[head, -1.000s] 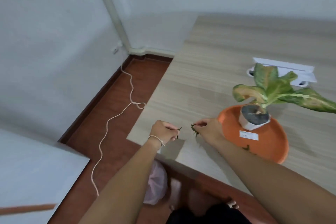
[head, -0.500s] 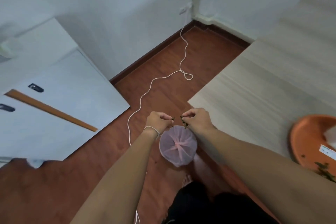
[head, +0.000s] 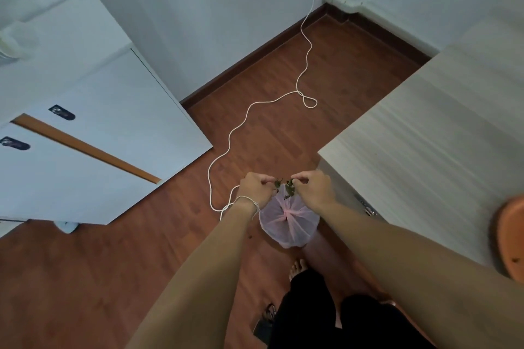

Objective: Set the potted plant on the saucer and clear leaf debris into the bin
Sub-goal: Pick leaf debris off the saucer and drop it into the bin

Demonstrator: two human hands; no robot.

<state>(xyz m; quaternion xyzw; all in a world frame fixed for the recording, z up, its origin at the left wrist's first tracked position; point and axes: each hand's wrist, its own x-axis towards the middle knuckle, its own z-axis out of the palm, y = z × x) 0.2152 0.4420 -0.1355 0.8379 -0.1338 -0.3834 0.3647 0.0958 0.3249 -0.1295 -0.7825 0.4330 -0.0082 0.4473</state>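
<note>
Left grip: the left hand (head: 255,188) has thumb and fingers pressed together on small dark green leaf scraps (head: 277,183).
Right grip: the right hand (head: 313,188) pinches a second clump of scraps, which dangles between the two hands.
Count: two hands, two clumps of debris, one bin, one saucer edge.
Bin: the round bin lined with a pink translucent plastic bag (head: 287,221) stands on the floor directly below the hands, partly hidden by both wrists.
Saucer: only an edge of the orange plastic saucer (head: 510,235) shows at the right, on the pale wood-grain surface (head: 425,136).
Around: a white cord (head: 255,110) snakes over the reddish wooden floor (head: 99,278); a white cabinet (head: 99,122) stands left.
Arms: both forearms reach forward and downward, hands nearly touching.
</note>
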